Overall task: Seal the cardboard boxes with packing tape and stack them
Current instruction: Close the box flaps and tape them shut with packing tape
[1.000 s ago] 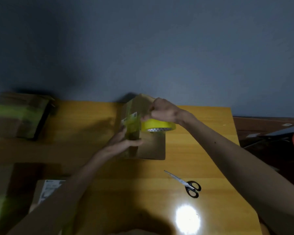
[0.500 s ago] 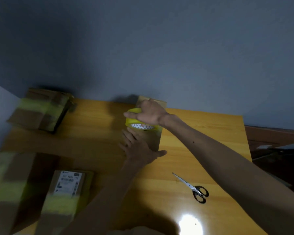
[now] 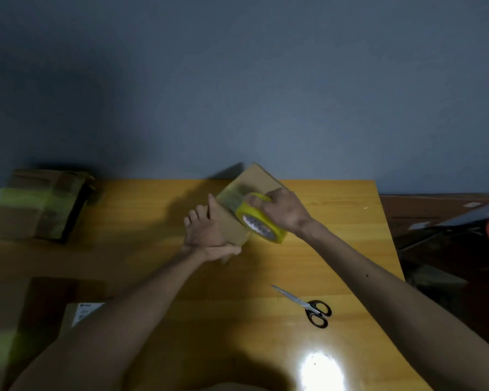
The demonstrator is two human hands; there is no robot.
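- Cardboard box sits tilted by the bench's far edge, around its middle.
- My left hand holds its left side, thumb hooked round the near end.
- My right hand grips the yellow tape roll, pressed against the box.
- Scissors lie nearer me, toward the right edge.

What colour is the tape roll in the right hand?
Yellow: the tape roll shows best in the head view.
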